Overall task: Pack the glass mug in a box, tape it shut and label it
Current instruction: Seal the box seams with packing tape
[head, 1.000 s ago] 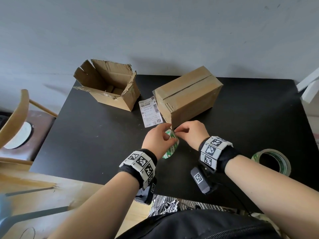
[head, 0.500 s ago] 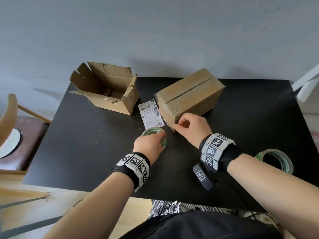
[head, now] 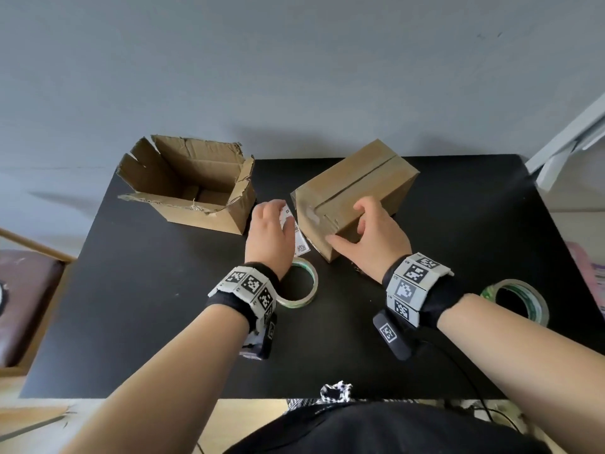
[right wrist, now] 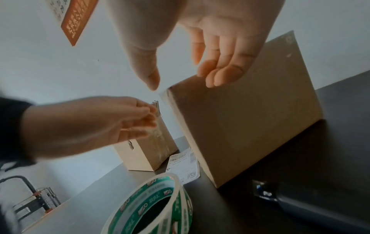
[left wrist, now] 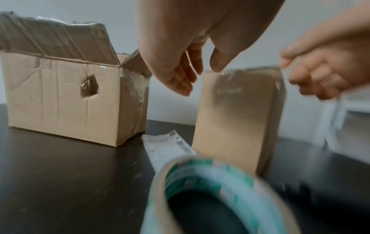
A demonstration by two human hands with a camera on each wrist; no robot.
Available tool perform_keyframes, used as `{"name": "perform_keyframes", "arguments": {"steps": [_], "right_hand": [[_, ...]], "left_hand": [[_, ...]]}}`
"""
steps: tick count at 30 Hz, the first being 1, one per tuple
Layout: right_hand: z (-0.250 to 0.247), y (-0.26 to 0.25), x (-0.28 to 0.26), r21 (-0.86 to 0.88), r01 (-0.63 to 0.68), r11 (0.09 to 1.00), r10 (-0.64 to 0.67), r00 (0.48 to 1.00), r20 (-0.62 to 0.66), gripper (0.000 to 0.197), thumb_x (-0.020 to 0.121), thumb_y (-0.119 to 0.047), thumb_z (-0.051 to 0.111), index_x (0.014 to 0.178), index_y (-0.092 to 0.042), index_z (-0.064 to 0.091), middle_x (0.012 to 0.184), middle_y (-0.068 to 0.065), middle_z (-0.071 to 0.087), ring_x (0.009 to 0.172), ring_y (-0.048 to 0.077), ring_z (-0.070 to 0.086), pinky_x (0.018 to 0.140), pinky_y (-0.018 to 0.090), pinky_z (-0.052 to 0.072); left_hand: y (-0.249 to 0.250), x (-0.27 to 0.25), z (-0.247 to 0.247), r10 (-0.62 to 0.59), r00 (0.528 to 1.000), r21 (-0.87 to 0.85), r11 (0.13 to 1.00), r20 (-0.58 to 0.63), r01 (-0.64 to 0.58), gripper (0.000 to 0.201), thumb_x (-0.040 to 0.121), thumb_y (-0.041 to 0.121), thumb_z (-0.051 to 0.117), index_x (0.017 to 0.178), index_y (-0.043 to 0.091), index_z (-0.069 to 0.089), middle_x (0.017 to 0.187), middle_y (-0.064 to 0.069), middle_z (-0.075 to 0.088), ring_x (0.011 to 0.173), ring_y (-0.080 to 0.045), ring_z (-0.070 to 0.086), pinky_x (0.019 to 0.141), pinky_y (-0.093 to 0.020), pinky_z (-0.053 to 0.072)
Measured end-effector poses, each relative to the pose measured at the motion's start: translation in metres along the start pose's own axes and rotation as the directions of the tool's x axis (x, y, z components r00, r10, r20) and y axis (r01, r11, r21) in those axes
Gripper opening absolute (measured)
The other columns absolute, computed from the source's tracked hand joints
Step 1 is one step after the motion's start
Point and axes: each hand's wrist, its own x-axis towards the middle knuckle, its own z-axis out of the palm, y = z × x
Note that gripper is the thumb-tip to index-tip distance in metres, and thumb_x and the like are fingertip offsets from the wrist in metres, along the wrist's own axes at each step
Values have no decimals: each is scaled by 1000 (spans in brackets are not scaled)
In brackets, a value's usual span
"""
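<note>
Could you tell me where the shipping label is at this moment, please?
In the head view, the shipping label lies flat on the black table, between the open box and the closed box, under the left hand.

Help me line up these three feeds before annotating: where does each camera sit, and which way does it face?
Head: worn high, looking forward and down at the black table; both forearms, left hand and right hand show.
Left wrist: low by the tape roll, facing the open box and closed box; both hands show.
Right wrist: low, tilted, facing the closed box; both hands show.
Shared by all: closed box, shipping label, tape roll.
</note>
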Motion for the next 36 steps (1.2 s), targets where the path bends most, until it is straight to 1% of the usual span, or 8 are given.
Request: {"name": "perform_keyframes", "arguments": {"steps": [3, 6, 11, 15, 19, 23, 29, 36], "right_hand": [[2, -5, 4, -84, 23, 996, -18, 999, 51, 76, 75, -57, 65, 137, -25, 32, 115, -5, 47, 95, 13, 53, 73, 30, 47], [4, -5, 5, -205, 46, 978, -26, 995, 100, 83, 77, -56, 64, 144, -23, 26, 126, 5, 45, 105, 19, 53, 80, 32, 48], [-1, -1, 0, -245, 36, 969, 4, 987, 161, 88, 79, -57, 60, 149, -24, 15, 123, 4, 41, 99, 17, 52, 77, 30, 48], [-10, 9, 0, -192, 17, 981, 20, 981, 190, 64, 94, -44, 41, 149, -25, 16, 126, 6, 39, 97, 20, 52, 84, 36, 48], [-22, 26, 4, -129, 26, 991, -4, 985, 173, 49, 99, -22, 32, 148, -23, 25, 125, 8, 41, 100, 25, 52, 88, 40, 46], [-37, 44, 7, -141, 79, 987, -48, 977, 209, 53, 97, -8, 36, 147, -20, 26, 124, 6, 42, 98, 21, 51, 88, 33, 46], [-55, 58, 7, -180, 124, 976, -70, 957, 281, 60, 94, -18, 51, 148, -20, 23, 137, 0, 38, 117, 17, 47, 97, 34, 46], [-56, 64, 5, -203, 185, 961, -130, 958, 257, 60, 93, -29, 53, 147, -20, 27, 137, -1, 41, 117, 15, 49, 94, 34, 47]], "left_hand": [[14, 30, -7, -33, 990, -87, 995, 136, 45, 46, 100, 22, 37, 145, 14, 31, 149, -5, 34, 138, -17, 29, 109, -25, 23], [22, 43, -8, -15, 960, -166, 984, 280, 64, 46, 102, 25, 32, 146, 16, 30, 149, -4, 36, 138, -17, 30, 111, -28, 23], [20, 42, -7, 7, 967, -200, 979, 256, 46, 40, 102, 21, 33, 139, 12, 43, 138, -5, 50, 128, -17, 44, 107, -29, 35], [19, 37, -7, 17, 973, -172, 985, 232, 23, 37, 100, 15, 35, 133, 13, 50, 125, -1, 58, 98, -3, 51, 80, -10, 38], [20, 26, -5, 47, 966, -203, 979, 253, 6, 38, 96, 3, 38, 129, 11, 54, 121, -3, 63, 110, -10, 56, 96, -22, 42], [21, 13, 0, 110, 953, -227, 973, 282, -45, 41, 93, -3, 41, 124, 16, 59, 106, 6, 68, 96, -10, 62, 88, -22, 48], [22, 4, 11, 131, 952, -285, 957, 276, -49, 40, 90, 0, 54, 124, 19, 61, 100, 16, 67, 84, -2, 64, 67, -5, 47], [24, 0, 17, 85, 972, -298, 954, 221, -15, 39, 86, 3, 61, 120, 21, 64, 90, 22, 66, 85, 2, 65, 71, -11, 50]]}}
